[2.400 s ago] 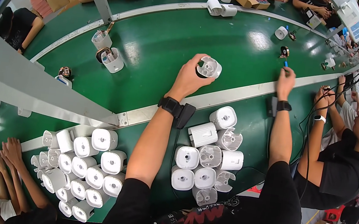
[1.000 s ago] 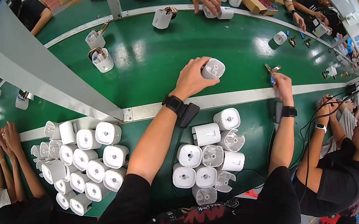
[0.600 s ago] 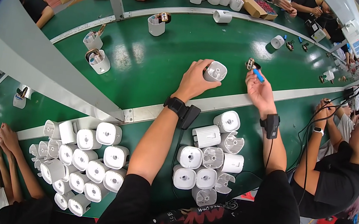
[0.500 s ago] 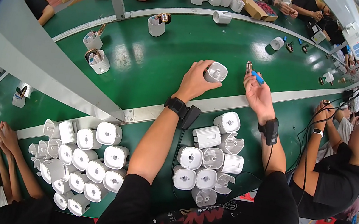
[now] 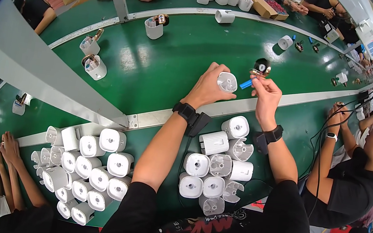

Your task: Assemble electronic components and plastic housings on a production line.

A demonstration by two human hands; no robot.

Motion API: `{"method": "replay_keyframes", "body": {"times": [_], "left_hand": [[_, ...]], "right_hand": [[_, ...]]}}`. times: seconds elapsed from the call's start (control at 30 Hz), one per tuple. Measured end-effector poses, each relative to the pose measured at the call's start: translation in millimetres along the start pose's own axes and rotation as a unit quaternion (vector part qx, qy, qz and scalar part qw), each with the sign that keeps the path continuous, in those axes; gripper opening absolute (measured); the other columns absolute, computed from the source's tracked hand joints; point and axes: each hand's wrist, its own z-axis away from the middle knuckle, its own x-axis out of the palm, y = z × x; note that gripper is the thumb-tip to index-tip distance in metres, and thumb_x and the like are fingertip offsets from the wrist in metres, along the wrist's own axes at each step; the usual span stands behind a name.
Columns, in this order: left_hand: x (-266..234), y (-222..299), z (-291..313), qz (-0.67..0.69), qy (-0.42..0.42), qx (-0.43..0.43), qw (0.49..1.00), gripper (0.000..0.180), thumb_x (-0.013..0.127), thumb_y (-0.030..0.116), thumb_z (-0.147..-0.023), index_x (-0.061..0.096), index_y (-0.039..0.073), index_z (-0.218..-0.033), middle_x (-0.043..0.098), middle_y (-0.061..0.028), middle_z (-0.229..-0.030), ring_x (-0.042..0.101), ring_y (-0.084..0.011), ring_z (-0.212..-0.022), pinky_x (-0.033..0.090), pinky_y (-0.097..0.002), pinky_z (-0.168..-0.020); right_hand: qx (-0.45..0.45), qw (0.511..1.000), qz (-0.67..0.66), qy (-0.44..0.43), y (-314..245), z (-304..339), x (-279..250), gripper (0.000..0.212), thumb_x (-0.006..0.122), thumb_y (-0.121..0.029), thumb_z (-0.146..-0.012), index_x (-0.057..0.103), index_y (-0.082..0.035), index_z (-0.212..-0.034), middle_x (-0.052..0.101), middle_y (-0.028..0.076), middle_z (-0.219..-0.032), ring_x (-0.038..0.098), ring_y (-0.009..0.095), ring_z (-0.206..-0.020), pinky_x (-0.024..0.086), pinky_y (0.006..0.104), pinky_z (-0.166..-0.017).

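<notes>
My left hand is closed around a white plastic housing, its open end tipped toward me and showing a post inside. Just to the right, my right hand pinches a small electronic assembly. Its upper part is a black and copper-coloured piece, and a blue cylinder juts left toward the housing's opening. The cylinder and the housing are apart. Both hands are over the green belt, beyond its metal rail. My fingers partly hide where the assembly is gripped.
White housings stand grouped at near left; more lie between my forearms. Part-filled housings and loose parts sit on the belt. A grey post rises at left. Cables hang at right. Co-workers sit around.
My right hand has turned over, swinging the blue cylinder to point left toward the housing. My left hand moved slightly right. Housings on the belt shifted left.
</notes>
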Motion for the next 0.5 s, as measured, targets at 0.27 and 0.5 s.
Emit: {"method": "replay_keyframes", "body": {"times": [0.27, 0.5], "left_hand": [[3.3, 0.8, -3.1, 0.050, -0.071, -0.089, 0.992, 0.069, 0.088, 0.017, -0.062, 0.049, 0.005, -0.117, 0.060, -0.0162, -0.118, 0.062, -0.0316, -0.108, 0.049, -0.0407, -0.092], [12.8, -13.5, 0.8, -0.006, 0.004, 0.051, 0.999, 0.077, 0.080, 0.012, -0.068, 0.039, 0.006, -0.133, 0.051, -0.0183, -0.124, 0.051, -0.0366, -0.118, 0.045, -0.0434, -0.098]], "right_hand": [[-0.019, 0.999, 0.028, 0.003, 6.0, 6.1, 7.8, 0.008, 0.068, -0.004, -0.090, 0.068, 0.004, -0.090, 0.072, 0.012, -0.096, 0.069, 0.013, -0.074, 0.056, 0.0232, -0.061], [-0.031, 0.999, 0.041, 0.011, 4.6, 6.2, 9.0, 0.008, 0.067, -0.002, -0.091, 0.067, 0.006, -0.089, 0.070, 0.014, -0.100, 0.069, 0.015, -0.076, 0.058, 0.0250, -0.066]]}}
